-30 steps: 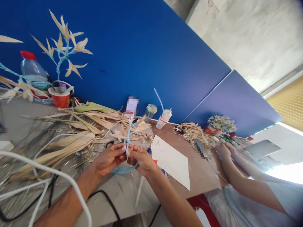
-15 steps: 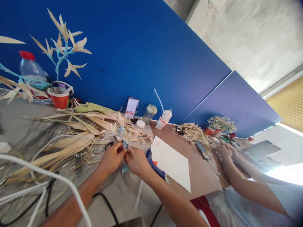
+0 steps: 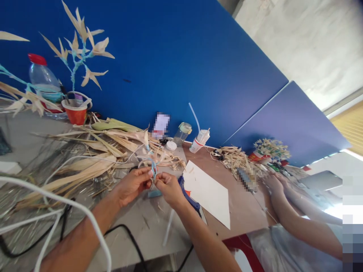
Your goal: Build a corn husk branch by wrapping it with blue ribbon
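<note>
Blue-wrapped stem [image 3: 154, 169] is held upright over the desk [image 3: 141, 236], between both hands, pale husk petals at its top. Stem is pinched between thumb and fingers of the left hand [image 3: 133, 186]; its lower end is pinched by thumb and forefinger of the right hand [image 3: 169, 189]. Remaining fingers of both hands are curled. Light blue strip [image 3: 154, 193] is seen just below the hands.

Blue-handled tool [image 3: 191, 199] is placed just beside the right hand, partly over a white sheet [image 3: 211, 196]. Dry husks [image 3: 85, 170] are spread on the left, crossed by a white cable. Husk-flower branch [image 3: 77, 64] is stood in a red cup [image 3: 75, 114], beside a red-capped bottle [image 3: 44, 77]. Along the blue partition [image 3: 159, 56] are set a jar [image 3: 181, 133], a white lid [image 3: 171, 146] and a white cup [image 3: 196, 144]. At right, another person's arms [image 3: 306, 211] are rested on the desk.
</note>
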### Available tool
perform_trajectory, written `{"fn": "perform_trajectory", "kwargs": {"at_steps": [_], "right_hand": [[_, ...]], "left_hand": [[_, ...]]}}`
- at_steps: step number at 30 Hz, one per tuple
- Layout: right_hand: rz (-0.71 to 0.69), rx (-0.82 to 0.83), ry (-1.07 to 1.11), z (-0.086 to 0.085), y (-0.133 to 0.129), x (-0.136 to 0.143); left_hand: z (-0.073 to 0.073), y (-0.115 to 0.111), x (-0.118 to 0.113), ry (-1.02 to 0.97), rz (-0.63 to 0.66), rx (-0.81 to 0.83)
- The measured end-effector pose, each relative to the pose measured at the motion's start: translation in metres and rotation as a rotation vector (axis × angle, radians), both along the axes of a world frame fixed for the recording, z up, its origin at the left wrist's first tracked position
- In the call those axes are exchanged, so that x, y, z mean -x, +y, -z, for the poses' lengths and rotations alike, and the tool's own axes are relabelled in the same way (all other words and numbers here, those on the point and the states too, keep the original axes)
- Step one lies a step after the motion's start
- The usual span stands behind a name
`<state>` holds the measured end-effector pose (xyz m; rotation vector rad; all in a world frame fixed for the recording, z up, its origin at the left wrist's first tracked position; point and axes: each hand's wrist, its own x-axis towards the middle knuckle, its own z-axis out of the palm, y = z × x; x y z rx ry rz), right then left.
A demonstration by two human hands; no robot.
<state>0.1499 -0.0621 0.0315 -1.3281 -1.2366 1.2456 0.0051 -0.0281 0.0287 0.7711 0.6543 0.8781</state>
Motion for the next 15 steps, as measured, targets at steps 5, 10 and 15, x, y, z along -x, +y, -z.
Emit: {"fn": "perform_trajectory", "kwargs": {"at_steps": [5,10,15], "right_hand": [[-0.105,0.084,0.074,0.002,-0.002,-0.007],[-0.180,0.263,0.207,-0.005,-0.002,-0.021],[-0.219,0.328,0.259,-0.013,-0.003,-0.027]], "left_hand": [[0.001,0.000,-0.001,0.077,-0.016,-0.081],[-0.003,0.001,0.003,0.050,0.016,-0.029],[-0.007,0.000,0.004,-0.025,0.045,0.023]]}}
